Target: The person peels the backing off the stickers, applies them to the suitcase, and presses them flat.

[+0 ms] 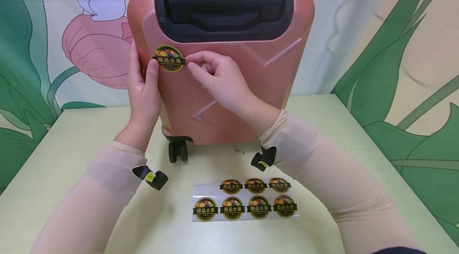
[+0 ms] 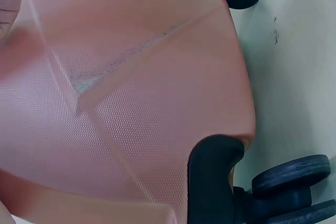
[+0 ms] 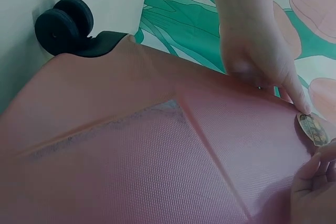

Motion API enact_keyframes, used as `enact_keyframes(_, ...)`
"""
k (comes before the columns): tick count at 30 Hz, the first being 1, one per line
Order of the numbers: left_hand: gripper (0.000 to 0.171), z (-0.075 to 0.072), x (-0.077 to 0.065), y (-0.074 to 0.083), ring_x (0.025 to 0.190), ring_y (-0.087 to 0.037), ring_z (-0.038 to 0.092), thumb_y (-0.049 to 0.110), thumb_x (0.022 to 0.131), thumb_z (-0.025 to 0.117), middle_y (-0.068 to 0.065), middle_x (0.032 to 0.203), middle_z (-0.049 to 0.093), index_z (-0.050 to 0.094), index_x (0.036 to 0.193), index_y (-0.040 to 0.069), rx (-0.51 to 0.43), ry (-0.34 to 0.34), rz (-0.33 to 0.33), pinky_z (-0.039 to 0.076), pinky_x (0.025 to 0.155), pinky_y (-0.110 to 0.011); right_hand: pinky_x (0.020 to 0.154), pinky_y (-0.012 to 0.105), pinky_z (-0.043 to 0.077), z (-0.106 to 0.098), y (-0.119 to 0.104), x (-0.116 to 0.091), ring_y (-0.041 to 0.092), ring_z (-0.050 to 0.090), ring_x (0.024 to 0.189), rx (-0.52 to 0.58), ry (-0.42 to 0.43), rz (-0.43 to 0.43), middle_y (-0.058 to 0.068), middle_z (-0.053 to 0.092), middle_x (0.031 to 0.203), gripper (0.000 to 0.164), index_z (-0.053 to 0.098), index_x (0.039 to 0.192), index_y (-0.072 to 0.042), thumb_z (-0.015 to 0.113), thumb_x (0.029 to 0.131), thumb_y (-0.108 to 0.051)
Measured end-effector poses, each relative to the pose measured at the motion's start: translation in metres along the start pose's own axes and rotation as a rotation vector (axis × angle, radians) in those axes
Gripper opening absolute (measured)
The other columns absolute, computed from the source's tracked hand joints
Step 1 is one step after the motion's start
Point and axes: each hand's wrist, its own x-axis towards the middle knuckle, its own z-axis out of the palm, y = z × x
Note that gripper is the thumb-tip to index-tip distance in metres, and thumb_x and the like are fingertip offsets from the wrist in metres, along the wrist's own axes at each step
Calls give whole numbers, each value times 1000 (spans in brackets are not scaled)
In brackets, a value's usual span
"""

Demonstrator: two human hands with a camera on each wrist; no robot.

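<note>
A round black-and-gold fruit sticker (image 1: 169,58) lies near the upper left of the pink suitcase's (image 1: 229,94) front. My right hand (image 1: 220,77) pinches its right end between thumb and index finger. At the left edge of the case, my left hand (image 1: 145,90) has its thumb on the sticker's left end, while straight fingers rest along the side of the shell. From the right wrist, the sticker (image 3: 313,128) appears slightly lifted off the shell between both hands. The left wrist view shows the lower shell (image 2: 147,87), with the sticker out of frame.
On the table (image 1: 86,158) in front of the suitcase lies a white sheet (image 1: 206,190) with several matching stickers; its upper left spot is bare. The suitcase stands upright on black wheels (image 1: 178,150), below a black handle recess (image 1: 226,11). A cartoon-printed backdrop (image 1: 333,27) rises behind.
</note>
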Motion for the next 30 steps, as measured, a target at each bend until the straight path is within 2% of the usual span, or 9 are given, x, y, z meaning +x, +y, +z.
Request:
enact_keyframes(7,58,0,0,0,130,-11,34,14,97,45,-2,144,36,19,148,6,-4,17,2,32,104,-29,52,26,34,-5,-2,-1,20,41,55,-104,39,-53,8,47,62,22,65,112,-8,58,92,-16)
enact_keyframes(10,58,1,0,0,130,-11,34,14,97,45,-2,144,36,19,148,6,-8,26,0,32,104,-28,54,25,37,-11,-2,-4,15,44,57,-177,100,-128,5,49,64,22,64,111,-7,58,92,-15)
enact_keyframes(15,58,0,0,0,130,-11,33,14,97,46,-1,144,36,20,148,7,-6,34,-9,31,104,-28,74,24,44,-26,-1,-8,13,52,79,-445,243,-425,5,60,87,23,66,108,-4,57,91,-16)
enact_keyframes(17,58,0,0,0,130,-11,33,15,97,46,-1,145,35,20,148,7,1,31,-11,31,104,-28,85,28,41,-34,1,-9,19,53,93,-570,309,-558,10,61,100,25,66,108,-2,56,90,-17)
enact_keyframes(20,58,-2,0,-1,131,-11,32,16,97,46,0,145,35,20,149,8,12,20,-11,32,104,-28,100,37,30,-46,4,-10,26,49,109,-758,374,-665,15,58,116,31,64,114,-2,55,90,-20)
enact_keyframes(23,60,-5,0,0,132,-10,30,17,97,46,2,146,32,18,149,9,16,1,-15,31,104,-28,108,46,16,-55,9,-12,28,43,121,-919,392,-666,15,53,127,38,59,123,-3,51,92,-23)
enact_keyframes(26,62,-9,-3,3,135,-9,24,19,97,44,1,151,24,12,150,7,69,-9,-11,26,107,-27,108,53,8,-58,13,-13,29,37,127,-1059,354,-605,14,49,133,45,52,131,-4,49,93,-27)
enact_keyframes(29,68,-13,-7,3,138,-6,13,25,97,44,-2,155,12,6,149,4,228,-5,37,17,110,-27,107,55,7,-57,14,-14,30,32,130,-1136,291,-540,15,46,135,56,44,137,-3,52,92,-35)
enact_keyframes(30,71,-15,-9,1,139,-7,9,30,96,44,-4,155,8,6,149,2,304,-8,79,14,110,-27,107,55,8,-56,13,-15,31,31,130,-1151,273,-526,15,46,135,60,42,138,-3,54,91,-38)
